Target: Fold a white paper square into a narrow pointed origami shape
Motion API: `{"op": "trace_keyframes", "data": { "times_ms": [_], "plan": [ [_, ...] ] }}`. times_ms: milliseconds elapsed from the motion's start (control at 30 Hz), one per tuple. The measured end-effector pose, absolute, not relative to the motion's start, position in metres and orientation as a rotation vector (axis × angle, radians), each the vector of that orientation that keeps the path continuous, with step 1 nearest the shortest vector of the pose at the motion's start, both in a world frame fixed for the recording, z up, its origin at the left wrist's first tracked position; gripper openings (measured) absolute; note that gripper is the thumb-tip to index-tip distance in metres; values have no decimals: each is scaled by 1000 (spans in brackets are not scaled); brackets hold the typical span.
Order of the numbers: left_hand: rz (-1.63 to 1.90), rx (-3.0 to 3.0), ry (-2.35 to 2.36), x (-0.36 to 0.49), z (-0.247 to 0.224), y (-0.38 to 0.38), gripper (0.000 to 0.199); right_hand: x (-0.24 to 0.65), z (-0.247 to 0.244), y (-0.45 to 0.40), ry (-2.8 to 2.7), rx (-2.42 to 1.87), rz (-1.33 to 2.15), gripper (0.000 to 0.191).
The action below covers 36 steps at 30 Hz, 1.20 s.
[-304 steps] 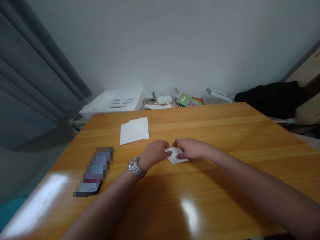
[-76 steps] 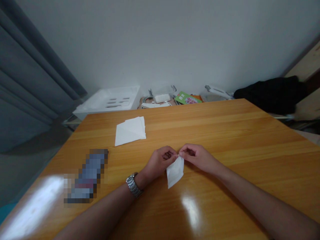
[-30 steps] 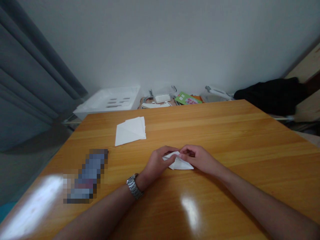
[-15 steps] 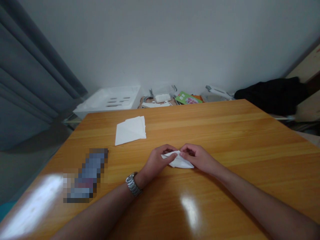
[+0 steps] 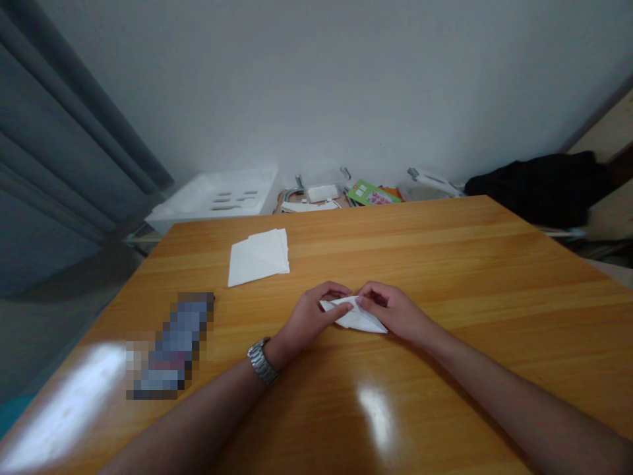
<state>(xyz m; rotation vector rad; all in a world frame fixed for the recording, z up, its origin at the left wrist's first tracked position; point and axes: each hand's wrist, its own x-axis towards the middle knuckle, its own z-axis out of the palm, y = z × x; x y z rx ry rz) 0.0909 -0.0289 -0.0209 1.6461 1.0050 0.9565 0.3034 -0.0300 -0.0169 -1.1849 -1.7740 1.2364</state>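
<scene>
A folded piece of white paper (image 5: 363, 319) is held between my two hands, low over the wooden table (image 5: 435, 264). My left hand (image 5: 316, 315) pinches its left end, thumb on the near face and fingers behind. At the upper right part of the paper, my right hand (image 5: 393, 310) grips with thumb and bent fingers. One pointed corner sticks out below the right hand. The fingertips behind the paper are partly hidden. Farther back and to the left, several white sheets (image 5: 260, 258) lie in a loose overlapping stack.
A pixelated dark flat object (image 5: 173, 346) lies at the table's left. Behind the far edge are a white foam tray (image 5: 217, 191), a green booklet (image 5: 368, 192) and small white parts. Black cloth (image 5: 539, 188) is heaped at the right.
The paper has turned slightly, its pointed corner shifting a little to the right. Both hands keep their grip and have barely moved.
</scene>
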Motion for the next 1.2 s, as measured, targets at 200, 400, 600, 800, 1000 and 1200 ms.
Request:
{"op": "trace_keyframes", "data": {
  "times_ms": [200,400,600,800,1000,1200],
  "plan": [
    [1027,1548,975,90,-19,-29,27,304,-17,-28,-1680,-1212,1234,24],
    [1110,1484,1029,90,-20,-26,28,302,-16,-28,-1623,-1245,1291,24],
    [1098,1424,1017,89,-22,-26,30,302,-16,-30,-1574,-1213,1435,32],
    [1084,1398,996,87,-24,-24,29,303,-19,-31,-1667,-1259,1437,37],
    [1093,1430,1027,86,-21,-24,23,302,-19,-31,-1656,-1281,1417,38],
    [1116,1381,1077,87,-23,-23,23,302,-21,-31,-1645,-1228,1492,36]
  ]
}}
